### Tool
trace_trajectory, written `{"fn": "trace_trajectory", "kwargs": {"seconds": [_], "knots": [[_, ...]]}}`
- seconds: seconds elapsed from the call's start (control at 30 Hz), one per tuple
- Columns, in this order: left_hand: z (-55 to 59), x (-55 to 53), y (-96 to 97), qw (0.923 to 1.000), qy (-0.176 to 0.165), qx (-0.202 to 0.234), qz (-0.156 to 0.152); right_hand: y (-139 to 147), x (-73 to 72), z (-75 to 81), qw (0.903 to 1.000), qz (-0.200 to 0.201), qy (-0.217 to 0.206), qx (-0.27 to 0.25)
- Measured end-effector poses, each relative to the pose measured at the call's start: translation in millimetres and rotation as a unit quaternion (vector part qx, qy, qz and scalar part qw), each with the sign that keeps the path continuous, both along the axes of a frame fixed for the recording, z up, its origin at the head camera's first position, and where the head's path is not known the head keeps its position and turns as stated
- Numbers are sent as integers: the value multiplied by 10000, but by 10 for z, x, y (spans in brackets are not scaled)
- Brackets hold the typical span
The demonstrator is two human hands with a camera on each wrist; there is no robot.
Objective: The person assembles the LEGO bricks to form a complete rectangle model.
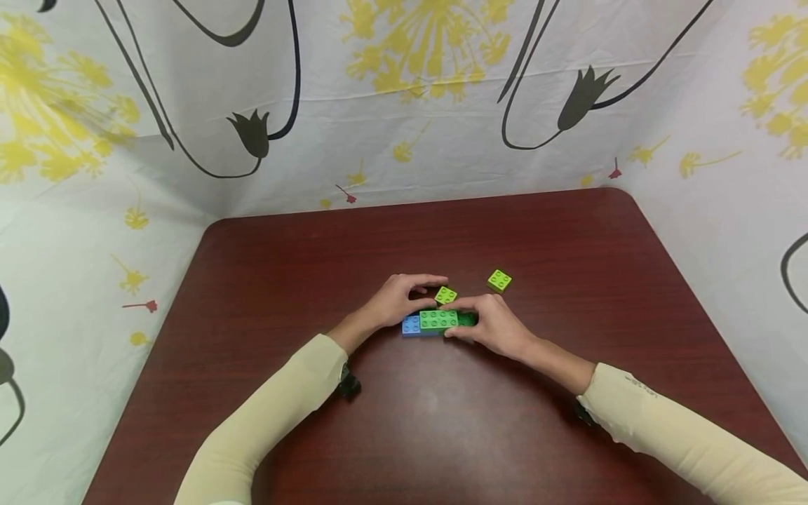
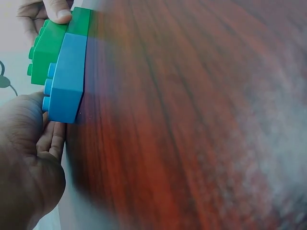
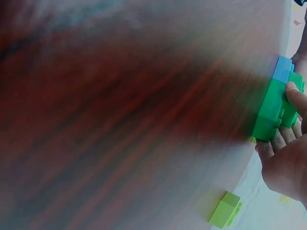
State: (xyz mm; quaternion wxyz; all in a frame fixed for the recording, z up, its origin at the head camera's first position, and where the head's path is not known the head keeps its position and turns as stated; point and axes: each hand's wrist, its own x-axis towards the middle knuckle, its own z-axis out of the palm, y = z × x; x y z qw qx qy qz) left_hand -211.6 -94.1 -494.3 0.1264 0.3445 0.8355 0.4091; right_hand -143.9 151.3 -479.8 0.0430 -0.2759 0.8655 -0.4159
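A bright green brick [image 1: 438, 320] sits on top of a blue brick [image 1: 411, 325] and a dark green brick [image 1: 467, 319], which lie end to end on the table. My right hand [image 1: 501, 328] pinches the bright green brick near its right end, thumb in front and fingers behind. Behind the blue brick's left end is my left hand [image 1: 398, 301], its thumb and forefinger spread apart. Just off those fingertips lies a small lime brick [image 1: 445, 295]. In the left wrist view, the left fingers pass behind the blue brick [image 2: 67, 81]; whether they touch it I cannot tell.
A second lime brick [image 1: 499, 281] lies farther back to the right. The dark red table [image 1: 404, 421] meets a flower-printed cloth [image 1: 404, 161] at its back and sides. Small black devices are on both wrists.
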Motion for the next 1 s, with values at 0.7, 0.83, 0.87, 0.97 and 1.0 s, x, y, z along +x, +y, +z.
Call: {"fn": "trace_trajectory", "kwargs": {"seconds": [0.7,0.83,0.87,0.97,1.0], "knots": [[4,13,4,9998,-29,3,199,-5,7,8,10000,-17,-29,0],[19,7,-31,9995,-134,96,266,-6,8,10,10000,-31,-49,7],[22,5,-44,9993,-159,114,303,-8,8,12,10000,-34,-48,11],[35,5,-92,9989,-193,133,416,-8,9,18,10000,-54,-43,15],[40,8,-110,9987,-194,125,453,-9,9,19,10000,-62,-43,13]]}}
